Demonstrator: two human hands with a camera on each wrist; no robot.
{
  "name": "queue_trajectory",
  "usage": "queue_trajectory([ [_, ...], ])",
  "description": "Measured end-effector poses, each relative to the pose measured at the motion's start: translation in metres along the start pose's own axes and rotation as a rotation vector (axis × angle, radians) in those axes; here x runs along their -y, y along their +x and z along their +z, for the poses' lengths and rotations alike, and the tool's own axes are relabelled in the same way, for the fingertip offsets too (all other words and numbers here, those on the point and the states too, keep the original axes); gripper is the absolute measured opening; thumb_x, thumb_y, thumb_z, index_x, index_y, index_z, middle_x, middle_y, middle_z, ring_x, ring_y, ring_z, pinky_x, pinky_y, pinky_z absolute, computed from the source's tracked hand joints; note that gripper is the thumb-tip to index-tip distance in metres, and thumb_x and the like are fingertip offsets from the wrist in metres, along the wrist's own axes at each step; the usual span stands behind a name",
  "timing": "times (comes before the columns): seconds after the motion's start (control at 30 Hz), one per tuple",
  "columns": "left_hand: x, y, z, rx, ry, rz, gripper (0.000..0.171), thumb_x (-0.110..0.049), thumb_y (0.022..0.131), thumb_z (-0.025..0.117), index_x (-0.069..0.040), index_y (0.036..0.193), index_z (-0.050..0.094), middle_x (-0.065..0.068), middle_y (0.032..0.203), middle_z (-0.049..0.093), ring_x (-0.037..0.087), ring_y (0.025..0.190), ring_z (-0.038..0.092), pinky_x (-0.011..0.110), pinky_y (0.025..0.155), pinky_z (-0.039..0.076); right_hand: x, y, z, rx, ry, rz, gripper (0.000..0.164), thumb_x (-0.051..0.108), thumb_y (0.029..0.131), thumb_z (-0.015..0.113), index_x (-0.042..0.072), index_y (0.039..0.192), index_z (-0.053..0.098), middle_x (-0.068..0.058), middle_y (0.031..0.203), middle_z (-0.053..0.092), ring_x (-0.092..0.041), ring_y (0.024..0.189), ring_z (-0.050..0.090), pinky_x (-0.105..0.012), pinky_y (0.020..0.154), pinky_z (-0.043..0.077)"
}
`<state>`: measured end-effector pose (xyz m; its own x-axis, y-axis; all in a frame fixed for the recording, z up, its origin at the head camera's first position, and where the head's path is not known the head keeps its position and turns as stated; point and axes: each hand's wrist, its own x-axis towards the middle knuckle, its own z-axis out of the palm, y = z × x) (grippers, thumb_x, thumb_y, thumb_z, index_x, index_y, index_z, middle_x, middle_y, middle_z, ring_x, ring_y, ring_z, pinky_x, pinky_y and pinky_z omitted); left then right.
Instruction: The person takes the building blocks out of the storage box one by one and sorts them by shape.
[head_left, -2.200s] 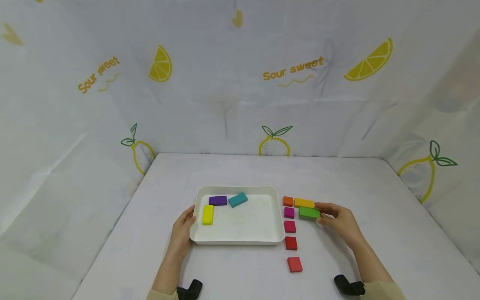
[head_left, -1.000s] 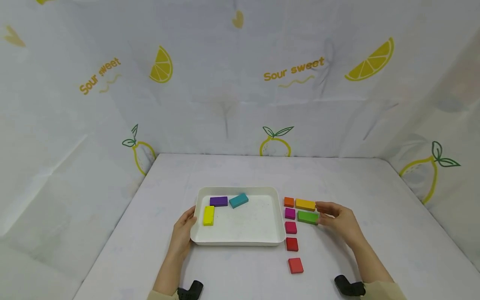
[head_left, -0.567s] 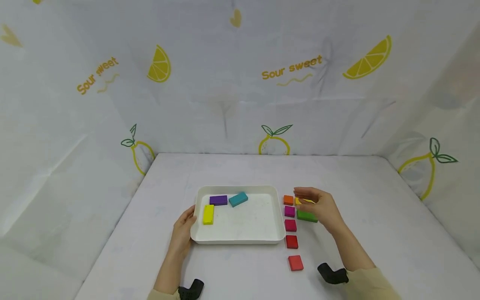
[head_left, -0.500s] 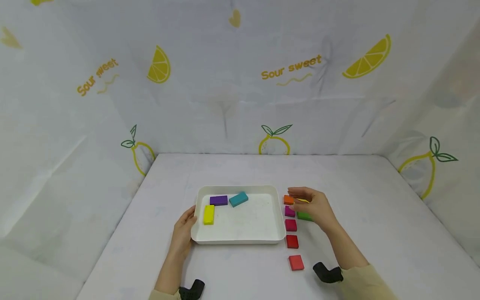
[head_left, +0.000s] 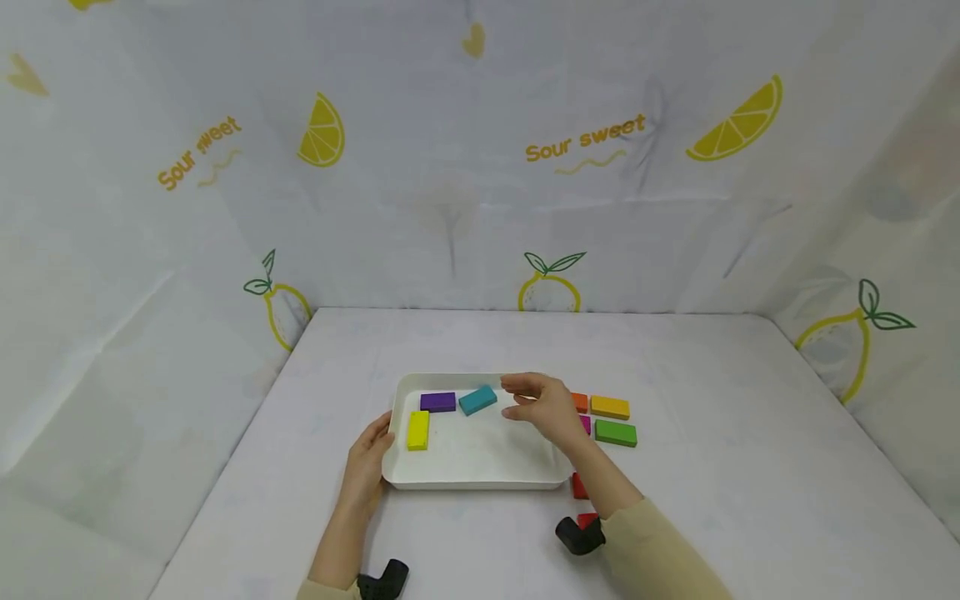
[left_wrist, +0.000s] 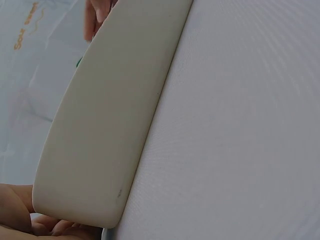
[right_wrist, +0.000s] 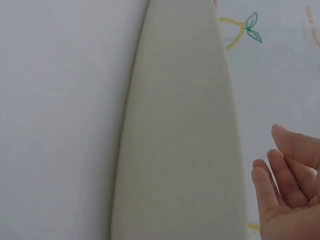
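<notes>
My left hand grips the left edge of a white rectangular tray; the left wrist view shows its thumb and fingers at the tray's corner. Over the tray's right part hovers my right hand, holding nothing, its thumb and fingers spread apart. A teal block lies at an angle in the tray, just left of those fingertips. Beside it sits a purple block, and a yellow block stands lengthwise near the left wall. In the right wrist view the right hand is beyond the tray's wall.
Right of the tray lie an amber block and a green block. Smaller square blocks form a column closer in: orange, magenta, red and coral. My right forearm partly covers this column.
My right hand has let go of the green block, which lies just below the amber one. It has then moved left, over the tray. The left hand and the tray have stayed put.
</notes>
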<state>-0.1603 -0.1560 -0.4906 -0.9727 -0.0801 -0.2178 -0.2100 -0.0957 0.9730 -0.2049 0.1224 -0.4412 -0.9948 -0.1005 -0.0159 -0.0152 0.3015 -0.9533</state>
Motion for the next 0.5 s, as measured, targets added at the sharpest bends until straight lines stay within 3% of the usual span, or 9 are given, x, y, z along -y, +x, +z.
queue_trajectory([
  [0.3, 0.002, 0.001, 0.0, 0.003, -0.002, 0.008, 0.049, -0.01, 0.105, 0.037, -0.003, 0.153, 0.032, 0.022, 0.16, 0.031, 0.035, 0.148, 0.034, 0.045, 0.12, 0.036, -0.021, 0.022, 0.031, -0.125, -0.064, 0.091, 0.044, 0.002, 0.08, 0.078, 0.007, 0.123, 0.068, -0.011, 0.122, 0.071, -0.027, 0.115, 0.066, -0.039, 0.102, 0.055],
  [0.5, 0.003, 0.003, -0.001, -0.006, 0.01, 0.003, 0.049, -0.01, 0.104, 0.037, -0.004, 0.152, 0.034, 0.02, 0.16, 0.033, 0.033, 0.147, 0.036, 0.038, 0.116, 0.043, -0.023, 0.027, 0.033, -0.147, -0.108, 0.144, 0.045, 0.005, 0.081, 0.078, 0.011, 0.124, 0.068, -0.008, 0.122, 0.071, -0.025, 0.114, 0.066, -0.037, 0.1, 0.056],
])
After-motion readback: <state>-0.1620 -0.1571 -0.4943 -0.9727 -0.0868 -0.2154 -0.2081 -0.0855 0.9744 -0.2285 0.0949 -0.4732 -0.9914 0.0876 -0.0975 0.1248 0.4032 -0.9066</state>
